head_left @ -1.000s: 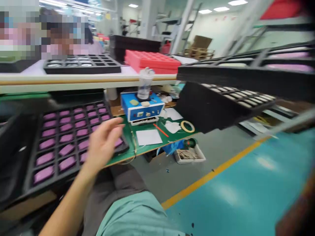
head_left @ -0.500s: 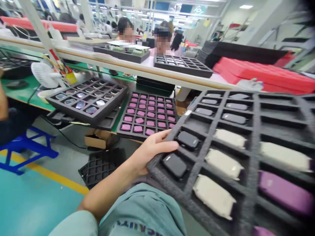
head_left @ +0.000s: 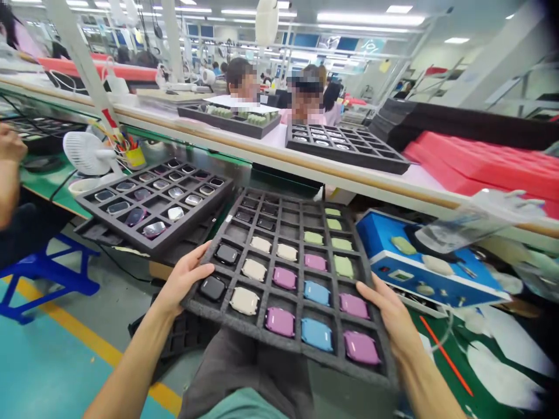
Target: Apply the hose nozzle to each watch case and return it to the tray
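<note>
A dark grey foam tray (head_left: 250, 327) with many compartments is held over my lap, tilted toward me. My left hand (head_left: 186, 278) grips its left edge, thumb resting over the rim. On the opposite side, my right hand (head_left: 389, 311) is closed around the right edge. Small watch-case-like pieces lie singly in the pockets: black (head_left: 212, 287), cream (head_left: 244, 301), purple (head_left: 280, 322), blue (head_left: 317, 334) and green (head_left: 344, 266). Several pockets hold nothing. The undersides of both hands are hidden.
Left of my tray, another foam tray (head_left: 151, 241) carries glassy pieces. A white fan (head_left: 89, 152) stands behind it. A blue machine (head_left: 393, 273) is on the right, with a red stick (head_left: 446, 356) nearby. Across the shelf (head_left: 244, 139) sit more trays. A blue stool (head_left: 65, 273) is at left.
The held tray has swung left and farther from the camera, now over the bench tray of purple pieces. My right hand has come into view on its right edge.
</note>
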Demonstrator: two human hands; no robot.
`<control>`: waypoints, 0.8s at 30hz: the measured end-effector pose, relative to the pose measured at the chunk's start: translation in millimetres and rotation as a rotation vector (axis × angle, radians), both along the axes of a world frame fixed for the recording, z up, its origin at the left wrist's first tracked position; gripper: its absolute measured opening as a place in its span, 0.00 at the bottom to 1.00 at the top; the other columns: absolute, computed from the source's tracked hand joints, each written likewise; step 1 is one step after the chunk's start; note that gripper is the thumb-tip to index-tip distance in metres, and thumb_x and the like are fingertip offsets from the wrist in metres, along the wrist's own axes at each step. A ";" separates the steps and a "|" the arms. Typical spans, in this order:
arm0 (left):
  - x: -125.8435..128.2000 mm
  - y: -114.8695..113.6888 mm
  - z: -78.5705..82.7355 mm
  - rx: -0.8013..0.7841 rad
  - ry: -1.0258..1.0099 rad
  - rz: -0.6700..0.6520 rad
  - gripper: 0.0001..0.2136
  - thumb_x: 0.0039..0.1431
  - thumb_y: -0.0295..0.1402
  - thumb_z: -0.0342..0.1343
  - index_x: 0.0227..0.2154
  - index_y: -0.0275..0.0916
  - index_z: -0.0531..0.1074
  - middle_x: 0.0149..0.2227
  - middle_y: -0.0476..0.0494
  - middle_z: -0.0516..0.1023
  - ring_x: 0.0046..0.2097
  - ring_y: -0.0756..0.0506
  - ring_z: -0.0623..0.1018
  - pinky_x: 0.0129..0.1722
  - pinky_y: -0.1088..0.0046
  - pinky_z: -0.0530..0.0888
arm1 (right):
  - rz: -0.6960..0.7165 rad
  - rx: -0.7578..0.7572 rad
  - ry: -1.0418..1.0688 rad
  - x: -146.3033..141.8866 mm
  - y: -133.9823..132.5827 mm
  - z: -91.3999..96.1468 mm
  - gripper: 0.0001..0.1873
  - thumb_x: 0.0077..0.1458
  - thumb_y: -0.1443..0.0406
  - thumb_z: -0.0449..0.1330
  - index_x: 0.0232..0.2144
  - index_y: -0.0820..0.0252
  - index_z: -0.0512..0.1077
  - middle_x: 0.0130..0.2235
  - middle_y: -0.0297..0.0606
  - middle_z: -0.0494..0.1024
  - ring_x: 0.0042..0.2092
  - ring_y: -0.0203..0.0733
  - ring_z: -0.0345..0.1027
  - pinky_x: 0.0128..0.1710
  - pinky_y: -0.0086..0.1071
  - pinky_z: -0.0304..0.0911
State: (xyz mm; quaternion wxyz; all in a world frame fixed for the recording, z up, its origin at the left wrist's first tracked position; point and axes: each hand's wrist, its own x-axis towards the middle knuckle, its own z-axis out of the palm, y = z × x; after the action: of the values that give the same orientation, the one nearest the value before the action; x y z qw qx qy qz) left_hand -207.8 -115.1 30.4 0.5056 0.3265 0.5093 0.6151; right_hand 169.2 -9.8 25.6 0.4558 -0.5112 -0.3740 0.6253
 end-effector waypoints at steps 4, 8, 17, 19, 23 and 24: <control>-15.7 39.0 1.7 -0.037 0.134 0.004 0.41 0.47 0.44 0.75 0.65 0.39 0.74 0.60 0.35 0.81 0.65 0.28 0.77 0.64 0.57 0.74 | 0.054 0.054 -0.008 -19.0 52.9 -18.1 0.36 0.41 0.54 0.77 0.54 0.48 0.78 0.55 0.38 0.86 0.56 0.58 0.81 0.58 0.49 0.78; -24.0 63.0 -3.7 -0.114 0.312 0.028 0.38 0.48 0.47 0.72 0.62 0.38 0.76 0.62 0.34 0.80 0.66 0.26 0.74 0.69 0.49 0.67 | 0.058 0.174 -0.235 -22.3 83.9 -35.0 0.33 0.46 0.48 0.73 0.54 0.50 0.78 0.57 0.40 0.85 0.61 0.60 0.77 0.68 0.56 0.67; -10.2 75.2 0.8 -0.368 0.141 0.207 0.26 0.56 0.42 0.67 0.57 0.40 0.78 0.51 0.38 0.86 0.50 0.35 0.86 0.45 0.65 0.83 | 0.030 -0.080 -0.301 -19.5 89.6 -36.8 0.17 0.57 0.51 0.67 0.44 0.53 0.80 0.47 0.42 0.88 0.50 0.55 0.83 0.51 0.45 0.79; -5.7 82.3 11.9 -0.432 0.056 0.269 0.21 0.58 0.35 0.65 0.54 0.38 0.78 0.39 0.40 0.88 0.35 0.40 0.87 0.29 0.71 0.80 | 0.069 -0.234 -0.153 -24.5 97.2 -27.0 0.15 0.60 0.53 0.66 0.43 0.55 0.79 0.40 0.42 0.89 0.41 0.52 0.84 0.44 0.41 0.81; -0.3 84.9 36.5 -0.608 -0.138 0.205 0.14 0.61 0.33 0.61 0.47 0.34 0.81 0.28 0.39 0.85 0.26 0.39 0.84 0.22 0.68 0.80 | 0.168 -0.331 -0.009 -32.5 111.9 -5.7 0.17 0.63 0.53 0.64 0.43 0.60 0.78 0.31 0.43 0.87 0.30 0.50 0.83 0.36 0.41 0.82; 0.5 80.9 41.8 -0.630 -0.159 0.191 0.13 0.62 0.34 0.60 0.46 0.33 0.81 0.27 0.38 0.85 0.26 0.38 0.84 0.22 0.66 0.81 | 0.186 -0.308 0.010 -33.0 112.2 -1.2 0.17 0.62 0.53 0.64 0.43 0.60 0.78 0.29 0.43 0.87 0.29 0.50 0.82 0.35 0.42 0.82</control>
State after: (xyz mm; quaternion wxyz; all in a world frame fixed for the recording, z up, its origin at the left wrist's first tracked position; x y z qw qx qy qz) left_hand -207.2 -34.2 72.2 0.5597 0.0560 0.6618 0.4956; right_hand 136.2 102.3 24.3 0.3144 -0.5351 -0.3171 0.7172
